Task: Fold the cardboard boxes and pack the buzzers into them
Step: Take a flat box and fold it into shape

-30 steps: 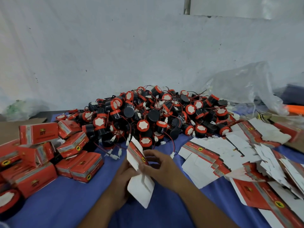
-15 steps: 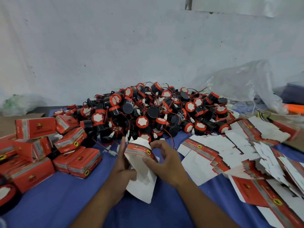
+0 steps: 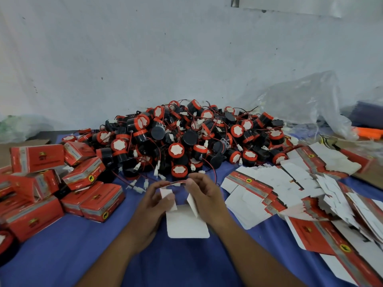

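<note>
Just past the left hand (image 3: 153,206) and right hand (image 3: 207,199), at twelve o'clock, the buzzers (image 3: 186,141) are heaped close. Folded boxes (image 3: 91,201) sit at nine o'clock and flat blanks (image 3: 259,193) at three. Both hands, palms facing, pinch the red top edge of a half-folded cardboard box (image 3: 186,224), its white flaps hanging toward six. Bare blue worktop (image 3: 83,255) lies at seven o'clock.

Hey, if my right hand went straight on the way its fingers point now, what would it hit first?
Probably the nearest buzzer at the front of the pile, just beyond the cardboard box that the right hand pinches. Depth is unclear, so a loose red wire there might come first.
</note>
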The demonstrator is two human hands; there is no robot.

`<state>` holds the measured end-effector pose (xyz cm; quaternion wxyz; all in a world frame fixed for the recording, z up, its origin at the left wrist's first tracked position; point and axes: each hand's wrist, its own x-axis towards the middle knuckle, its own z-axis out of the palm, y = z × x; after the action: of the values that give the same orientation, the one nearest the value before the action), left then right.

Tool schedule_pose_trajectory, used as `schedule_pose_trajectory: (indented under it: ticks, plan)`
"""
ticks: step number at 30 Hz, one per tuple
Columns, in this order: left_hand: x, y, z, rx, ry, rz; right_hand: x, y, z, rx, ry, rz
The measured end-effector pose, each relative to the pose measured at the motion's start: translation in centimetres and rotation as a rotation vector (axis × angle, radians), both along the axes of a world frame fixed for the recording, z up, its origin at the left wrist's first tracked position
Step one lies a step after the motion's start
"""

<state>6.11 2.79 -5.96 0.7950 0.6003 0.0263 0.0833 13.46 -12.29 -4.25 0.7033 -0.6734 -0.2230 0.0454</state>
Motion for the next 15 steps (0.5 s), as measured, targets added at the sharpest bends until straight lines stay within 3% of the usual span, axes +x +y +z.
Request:
schedule_pose_trajectory:
  ticks: [4,9,15]
  plan:
    - [0.15,-0.18,-0.05,-0.040,0.005,0.109,-0.05,0.21,-0.32,-0.096,0.040,0.117]
    - [0.44,0.15,-0.39,-0.145,0.013,0.175,0.06,-0.58,-0.65,-0.075,0.138,0.390]
    - [0.41,0.14,0.01,-0.229,0.021,0.115,0.56,-0.50,-0.89,-0.087,0.046,0.284]
